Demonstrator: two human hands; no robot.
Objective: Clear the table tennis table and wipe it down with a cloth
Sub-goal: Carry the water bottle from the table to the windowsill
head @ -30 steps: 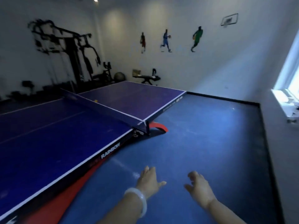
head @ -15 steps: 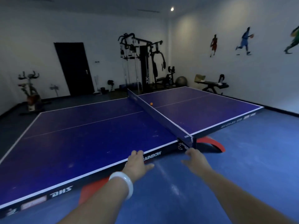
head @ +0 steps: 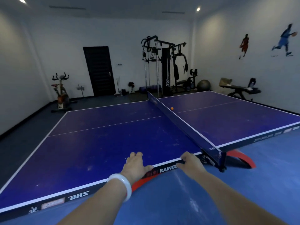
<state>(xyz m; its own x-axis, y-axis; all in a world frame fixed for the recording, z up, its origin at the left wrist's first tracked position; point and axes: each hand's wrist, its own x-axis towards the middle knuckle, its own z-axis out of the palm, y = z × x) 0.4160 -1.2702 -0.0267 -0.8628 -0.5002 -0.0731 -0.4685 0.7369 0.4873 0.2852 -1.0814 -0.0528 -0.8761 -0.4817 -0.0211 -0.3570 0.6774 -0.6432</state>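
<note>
Orange ball [head: 172, 108] sits on the blue tabletop [head: 100, 143], far beyond both hands, just beside the net [head: 183, 124] on its far side near the centre line; it looks like the one loose item left to clear. No cloth in view, so wiping likely cannot start yet. Left hand [head: 135, 164] reaches over the near edge of the tabletop, fingers extended and loosely spread, thumb by the edge, holding nothing. Right hand [head: 191, 163] lies just to its right, fingers slightly bent over the white edge line, also holding nothing; whether either actually presses on the surface cannot be told. Both arms stretched forward suggest bracing or leaning in at the edge, probably because the ball lies out of easy reach from here. White bangle [head: 121, 185] on the left wrist. Net post clamp [head: 217, 158] just right of the right hand. Scuffs and pale marks show ahead of the hands, a reason for wiping. Beyond: weight machine [head: 164, 65], exercise bike [head: 60, 93], dark door [head: 98, 70].
</note>
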